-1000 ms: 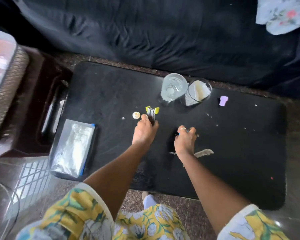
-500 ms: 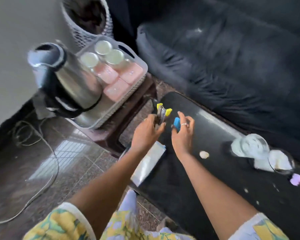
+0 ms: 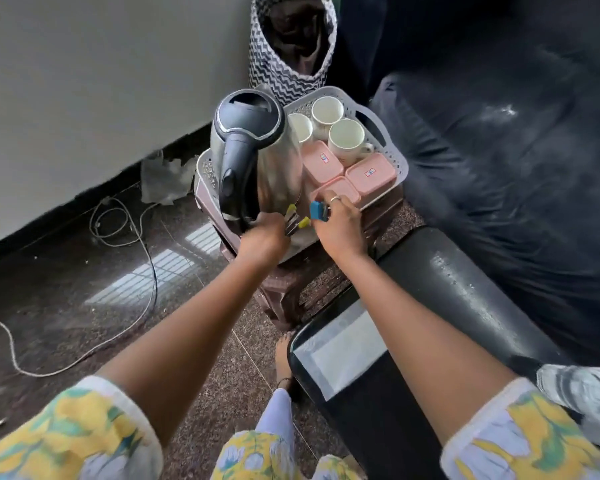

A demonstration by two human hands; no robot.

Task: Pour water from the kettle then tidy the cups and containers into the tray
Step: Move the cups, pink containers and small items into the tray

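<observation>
A steel kettle [image 3: 257, 157] with a black handle and lid stands in the left part of a white perforated tray [image 3: 394, 157] on a brown stool. Behind it in the tray are three white cups [image 3: 346, 136], and three pink lidded containers [image 3: 370, 173] fill the right side. My left hand [image 3: 264, 237] hovers at the tray's front edge, closed around yellow-tipped sachets [image 3: 297, 220]. My right hand [image 3: 338, 225] is beside it, over the nearest pink container, pinching a small blue item [image 3: 316, 210].
A black low table [image 3: 440, 296] runs along the lower right with a silver packet [image 3: 343, 348] near its end and a clear glass [image 3: 586, 393] at the frame's right edge. A dark sofa fills the right. A zigzag-patterned basket [image 3: 291, 46] stands behind the tray. Cables [image 3: 132, 237] lie on the floor.
The view swung from the table to the tray on the stool. Both hands carried the yellow-tipped sachets and the blue item from the table to the tray's front edge.
</observation>
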